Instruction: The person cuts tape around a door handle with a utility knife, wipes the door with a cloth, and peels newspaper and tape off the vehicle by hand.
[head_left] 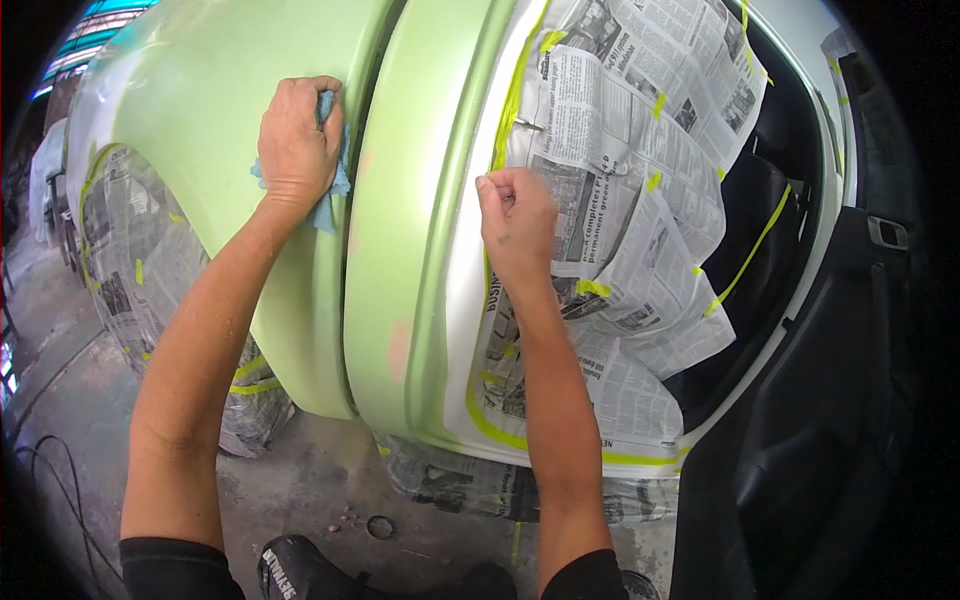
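Wiping a masked green car panel

Left hand presses a blue cloth flat onto the green panel — right hand, fist closed, rests on newspaper masking beside it.

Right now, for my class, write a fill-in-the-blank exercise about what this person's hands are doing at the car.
1. The left hand presses a ____ cloth flat.
2. The cloth lies on a ____ panel.
3. The right hand, fingers closed, rests at the edge of taped ____.
Missing words: blue; green; newspaper.
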